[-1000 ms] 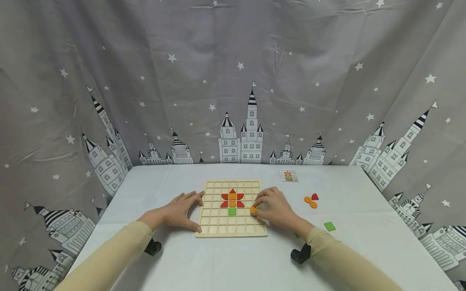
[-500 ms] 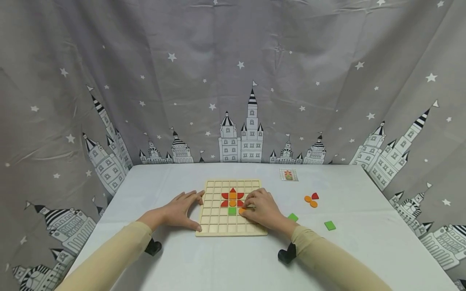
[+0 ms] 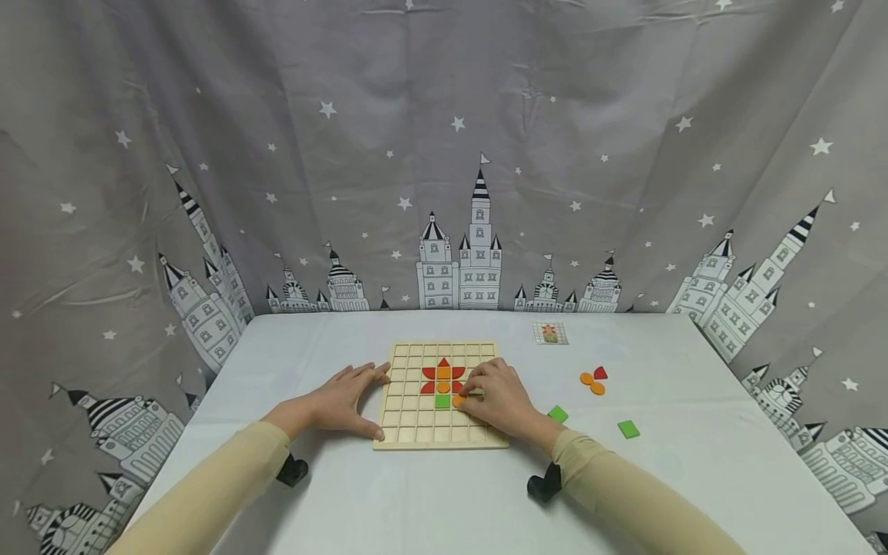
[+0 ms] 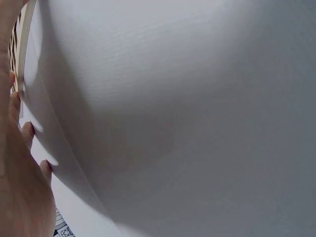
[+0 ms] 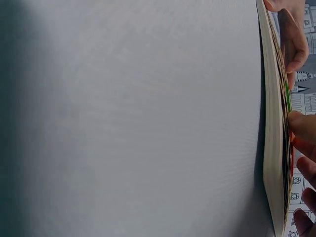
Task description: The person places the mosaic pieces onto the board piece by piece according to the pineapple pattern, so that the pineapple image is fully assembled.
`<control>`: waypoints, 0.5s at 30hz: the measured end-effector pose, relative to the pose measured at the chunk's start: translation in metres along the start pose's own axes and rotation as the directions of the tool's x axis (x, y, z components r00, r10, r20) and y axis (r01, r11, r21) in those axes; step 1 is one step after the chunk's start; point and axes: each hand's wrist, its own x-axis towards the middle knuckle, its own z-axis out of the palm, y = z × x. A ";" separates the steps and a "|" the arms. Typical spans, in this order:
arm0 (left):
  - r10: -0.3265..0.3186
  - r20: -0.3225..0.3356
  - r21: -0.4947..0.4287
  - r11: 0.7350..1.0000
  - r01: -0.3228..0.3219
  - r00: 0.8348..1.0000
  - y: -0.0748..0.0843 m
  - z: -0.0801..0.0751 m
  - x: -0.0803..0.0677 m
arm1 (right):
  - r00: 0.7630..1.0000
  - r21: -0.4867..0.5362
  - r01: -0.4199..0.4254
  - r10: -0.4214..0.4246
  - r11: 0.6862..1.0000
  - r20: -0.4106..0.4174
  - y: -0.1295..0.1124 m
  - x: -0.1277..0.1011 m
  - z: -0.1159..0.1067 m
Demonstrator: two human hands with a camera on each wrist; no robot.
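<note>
While L hand (image 3: pixel 340 402) rests w/ fingers spread along the left edge of the grid board (image 3: pixel 444 438), prob. to keep it steady, R hand (image 3: pixel 501 397) pinches an orange disc (image 3: pixel 458 401) by its edge, just right of the green square (image 3: pixel 442 401), approx. mid-frame. Picture card (image 3: pixel 550 333) lies flat on the desk (image 3: pixel 444 501), upper right, prob. for ref.

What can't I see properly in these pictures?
Head view: part of the orange disc, hidden by the right hand.
Head view: fine details on the picture card, too small.
Left wrist view: most of the board, cut off by the left edge and covered by the left hand.
Right wrist view: the rest of the right hand, cut off by the right edge.
</note>
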 end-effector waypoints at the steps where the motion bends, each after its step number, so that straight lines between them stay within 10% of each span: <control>1: -0.001 0.000 0.003 1.000 0.001 1.000 0.000 0.000 0.000 | 1.000 0.002 -0.001 0.001 1.000 0.004 0.000 0.000 0.000; 15: -0.016 0.001 0.016 1.000 0.016 1.000 0.004 -0.003 -0.002 | 0.998 0.026 -0.067 0.067 0.997 0.013 0.008 -0.004 -0.023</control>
